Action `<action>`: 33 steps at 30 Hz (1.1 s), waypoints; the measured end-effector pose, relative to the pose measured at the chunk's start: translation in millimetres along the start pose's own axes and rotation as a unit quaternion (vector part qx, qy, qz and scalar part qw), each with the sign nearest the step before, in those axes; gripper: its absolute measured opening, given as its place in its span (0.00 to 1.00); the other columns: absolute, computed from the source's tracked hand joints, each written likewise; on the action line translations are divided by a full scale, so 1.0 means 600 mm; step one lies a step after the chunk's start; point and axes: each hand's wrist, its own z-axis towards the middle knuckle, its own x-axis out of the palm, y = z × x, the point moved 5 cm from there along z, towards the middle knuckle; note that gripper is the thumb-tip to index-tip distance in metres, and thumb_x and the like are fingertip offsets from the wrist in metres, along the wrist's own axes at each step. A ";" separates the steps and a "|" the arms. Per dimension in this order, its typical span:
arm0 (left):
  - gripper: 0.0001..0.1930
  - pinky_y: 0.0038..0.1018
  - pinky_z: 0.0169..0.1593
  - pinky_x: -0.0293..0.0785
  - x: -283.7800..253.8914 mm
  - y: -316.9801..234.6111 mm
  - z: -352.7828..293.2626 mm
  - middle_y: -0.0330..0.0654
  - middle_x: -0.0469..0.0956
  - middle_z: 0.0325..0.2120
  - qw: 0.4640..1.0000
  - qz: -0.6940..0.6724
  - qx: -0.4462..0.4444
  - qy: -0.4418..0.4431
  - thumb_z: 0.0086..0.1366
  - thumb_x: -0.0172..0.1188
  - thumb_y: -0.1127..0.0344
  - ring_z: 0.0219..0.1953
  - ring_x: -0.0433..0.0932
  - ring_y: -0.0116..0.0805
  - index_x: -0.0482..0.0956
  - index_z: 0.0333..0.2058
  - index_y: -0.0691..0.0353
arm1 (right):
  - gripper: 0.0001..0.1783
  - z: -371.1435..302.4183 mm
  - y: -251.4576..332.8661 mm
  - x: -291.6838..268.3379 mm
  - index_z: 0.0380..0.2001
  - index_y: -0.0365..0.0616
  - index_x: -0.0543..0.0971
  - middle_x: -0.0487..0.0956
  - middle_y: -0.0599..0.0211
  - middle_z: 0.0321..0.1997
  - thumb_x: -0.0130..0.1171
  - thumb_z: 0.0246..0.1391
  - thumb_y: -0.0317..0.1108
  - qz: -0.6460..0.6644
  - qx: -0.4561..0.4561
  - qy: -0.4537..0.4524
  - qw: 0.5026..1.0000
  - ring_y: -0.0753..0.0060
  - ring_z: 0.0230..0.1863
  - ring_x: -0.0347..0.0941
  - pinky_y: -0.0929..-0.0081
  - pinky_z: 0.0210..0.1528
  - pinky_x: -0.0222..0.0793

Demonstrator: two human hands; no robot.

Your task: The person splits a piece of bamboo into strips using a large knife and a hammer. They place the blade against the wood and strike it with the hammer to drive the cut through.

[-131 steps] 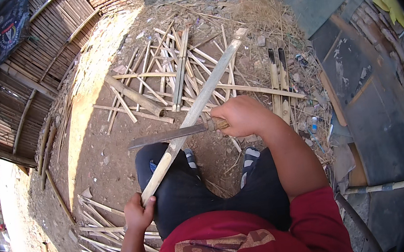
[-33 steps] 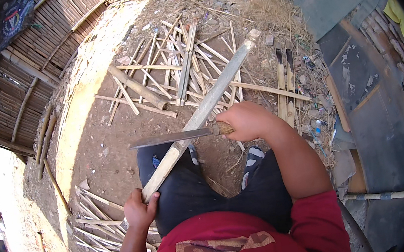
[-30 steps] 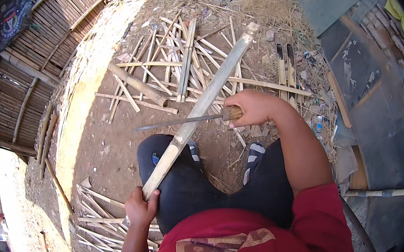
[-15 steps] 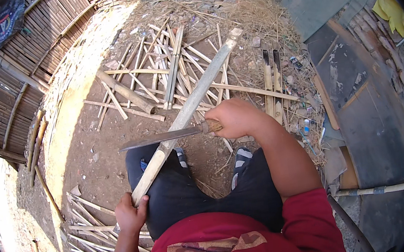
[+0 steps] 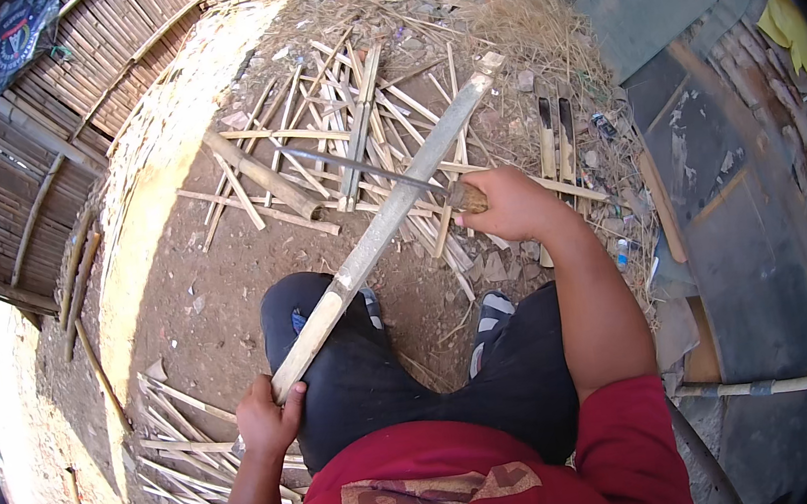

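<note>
My left hand (image 5: 270, 415) is closed round the near end of a long split bamboo piece (image 5: 389, 215). The piece slants up and away to the right, passing over my left thigh. Its near part is pale and peeled, while the rest is grey-green. In my right hand (image 5: 514, 204) is the wooden handle of a machete (image 5: 344, 163). The blade points left and away, crossing the bamboo well beyond my knee, and shows as a thin line. Whether its edge touches the bamboo I cannot tell.
Split bamboo strips (image 5: 356, 107) lie piled on the dirt ahead, beside a thick bamboo pole (image 5: 263, 176). More strips (image 5: 192, 454) lie near my left side. Dark boards (image 5: 725, 243) stand along the right. A woven bamboo wall (image 5: 132, 54) rises at the far left.
My right hand has moved away from me and slightly right with the machete, whose blade has shifted farther up the bamboo and turned its tip away. My left hand keeps its hold.
</note>
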 end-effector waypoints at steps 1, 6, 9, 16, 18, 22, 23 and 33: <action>0.28 0.49 0.31 0.71 0.001 0.000 0.000 0.56 0.75 0.21 1.000 -0.005 0.001 -0.003 0.62 0.68 0.42 0.26 0.77 0.61 0.71 0.28 0.64 | 0.28 -0.007 0.038 0.018 0.54 0.44 0.82 0.84 0.45 0.44 0.70 0.52 0.46 -0.013 -0.021 0.067 0.997 0.43 0.49 0.81 0.55 0.53 0.75; 0.27 0.50 0.30 0.70 0.007 0.016 -0.001 0.55 0.74 0.21 1.000 -0.024 -0.004 0.006 0.63 0.68 0.43 0.26 0.77 0.61 0.71 0.27 0.64 | 0.30 -0.031 0.128 0.049 0.55 0.45 0.81 0.83 0.49 0.48 0.71 0.52 0.47 -0.066 -0.146 0.185 0.970 0.46 0.51 0.80 0.56 0.53 0.74; 0.27 0.50 0.31 0.70 0.015 0.016 -0.002 0.55 0.74 0.21 1.000 -0.025 -0.013 -0.006 0.63 0.67 0.43 0.26 0.77 0.61 0.71 0.27 0.64 | 0.29 0.001 0.026 0.013 0.53 0.40 0.80 0.85 0.54 0.36 0.72 0.52 0.44 0.068 -0.081 0.121 0.987 0.55 0.37 0.83 0.57 0.41 0.73; 0.26 0.50 0.29 0.68 0.012 -0.007 0.007 0.56 0.74 0.19 0.999 -0.026 0.001 -0.019 0.63 0.66 0.44 0.25 0.76 0.62 0.71 0.28 0.65 | 0.36 -0.004 -0.060 -0.019 0.60 0.39 0.77 0.81 0.42 0.54 0.71 0.51 0.46 0.058 0.023 -0.112 0.992 0.46 0.56 0.79 0.60 0.58 0.73; 0.26 0.50 0.29 0.67 0.016 -0.003 0.004 0.56 0.74 0.19 0.999 -0.040 0.001 -0.024 0.64 0.66 0.45 0.24 0.76 0.62 0.71 0.28 0.65 | 0.31 -0.007 0.002 -0.006 0.57 0.45 0.80 0.84 0.47 0.48 0.71 0.50 0.45 0.038 -0.015 0.007 0.999 0.45 0.51 0.81 0.56 0.53 0.75; 0.26 0.49 0.29 0.68 0.015 0.010 -0.004 0.57 0.74 0.19 0.998 -0.052 -0.002 -0.028 0.63 0.67 0.46 0.24 0.76 0.62 0.71 0.28 0.65 | 0.28 -0.027 0.101 0.033 0.53 0.50 0.82 0.84 0.51 0.43 0.72 0.49 0.46 -0.079 -0.122 0.129 0.981 0.46 0.46 0.81 0.54 0.48 0.75; 0.26 0.49 0.29 0.69 0.014 0.012 -0.004 0.57 0.74 0.19 0.998 -0.049 0.002 -0.034 0.62 0.68 0.45 0.24 0.76 0.62 0.71 0.28 0.65 | 0.28 -0.030 0.109 0.037 0.53 0.50 0.82 0.84 0.51 0.43 0.72 0.49 0.46 -0.088 -0.147 0.138 0.976 0.46 0.47 0.81 0.54 0.48 0.75; 0.26 0.49 0.28 0.68 0.022 0.002 0.005 0.56 0.73 0.19 0.999 -0.044 0.006 -0.025 0.63 0.67 0.45 0.24 0.75 0.62 0.70 0.28 0.65 | 0.27 -0.004 -0.090 -0.059 0.53 0.40 0.80 0.84 0.47 0.41 0.70 0.52 0.41 0.133 0.055 -0.146 0.979 0.49 0.42 0.82 0.58 0.47 0.75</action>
